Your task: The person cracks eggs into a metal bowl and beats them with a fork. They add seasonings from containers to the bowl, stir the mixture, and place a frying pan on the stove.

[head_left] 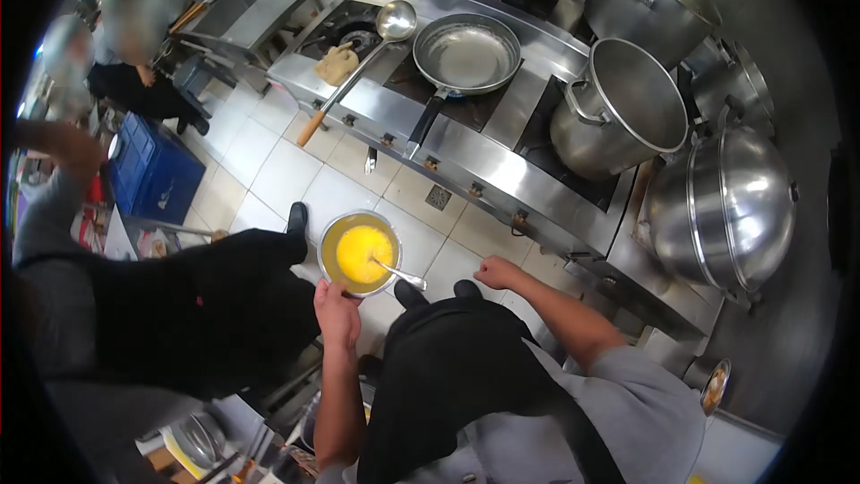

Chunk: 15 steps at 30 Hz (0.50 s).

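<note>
My left hand (338, 314) grips the near rim of a metal mixing bowl (330, 247), its fingers closed on the edge. Bright yellow liquid (363, 249), which looks like beaten egg, fills part of the bowl. A metal spoon (403, 276) stands in the liquid, its handle leaning over the right side of the rim. Curled into a loose fist, my right hand (498, 273) hangs in front of the stove's front edge. Nothing shows in its fingers, and it is apart from the bowl.
On the stove (488, 161) are a frying pan (468, 56), a ladle (396, 21) whose wooden handle overhangs the front, a crumpled cloth (337, 64) and a tall pot (618, 108). A domed metal vessel (721, 206) stands right. A co-worker in a black apron (197, 314) is close left, near a blue crate (150, 166).
</note>
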Each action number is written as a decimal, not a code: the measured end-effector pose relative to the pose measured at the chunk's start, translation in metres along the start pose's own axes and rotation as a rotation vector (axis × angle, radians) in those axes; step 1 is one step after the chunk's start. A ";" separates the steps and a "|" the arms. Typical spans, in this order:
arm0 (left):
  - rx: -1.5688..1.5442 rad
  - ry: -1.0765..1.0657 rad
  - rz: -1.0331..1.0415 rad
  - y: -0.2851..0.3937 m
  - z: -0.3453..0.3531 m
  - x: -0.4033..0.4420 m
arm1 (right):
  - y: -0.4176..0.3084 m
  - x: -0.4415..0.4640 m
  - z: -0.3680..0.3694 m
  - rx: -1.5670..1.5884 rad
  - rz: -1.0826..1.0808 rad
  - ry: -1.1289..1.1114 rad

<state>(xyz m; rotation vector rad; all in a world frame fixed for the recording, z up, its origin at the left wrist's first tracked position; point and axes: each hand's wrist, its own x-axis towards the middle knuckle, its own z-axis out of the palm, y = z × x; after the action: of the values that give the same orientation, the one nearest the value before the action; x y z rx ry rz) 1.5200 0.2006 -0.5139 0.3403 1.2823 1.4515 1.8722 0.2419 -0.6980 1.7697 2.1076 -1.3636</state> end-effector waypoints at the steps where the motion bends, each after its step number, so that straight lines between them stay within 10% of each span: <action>1: 0.007 -0.006 -0.007 0.002 -0.008 0.009 | 0.008 0.014 0.011 0.020 0.012 0.009; 15: 0.179 0.063 -0.140 0.012 -0.071 0.148 | 0.018 0.209 0.090 0.523 0.347 0.033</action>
<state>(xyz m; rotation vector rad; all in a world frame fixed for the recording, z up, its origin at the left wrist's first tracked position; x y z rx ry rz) 1.4078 0.2914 -0.5932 0.3180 1.4622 1.2419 1.7751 0.3408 -0.8796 2.2098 1.4290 -1.8920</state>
